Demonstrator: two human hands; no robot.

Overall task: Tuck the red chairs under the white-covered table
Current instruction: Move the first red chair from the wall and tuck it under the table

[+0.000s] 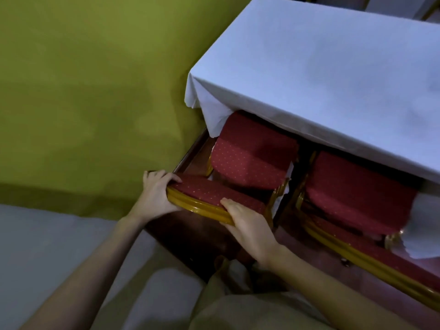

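Note:
A red chair (252,158) with a gold frame stands at the near left corner of the white-covered table (321,75). Its dotted red seat reaches under the hanging cloth. My left hand (157,194) grips the left end of the chair's top rail. My right hand (247,225) grips the same rail further right. A second red chair (357,194) stands to the right, its seat partly under the table edge and its gold back rail running to the lower right.
A green wall (90,91) rises close on the left, with a dark wooden skirting at its foot. Dark reddish floor (197,239) lies below the chairs. Another white-covered table edge (400,5) shows at the top right.

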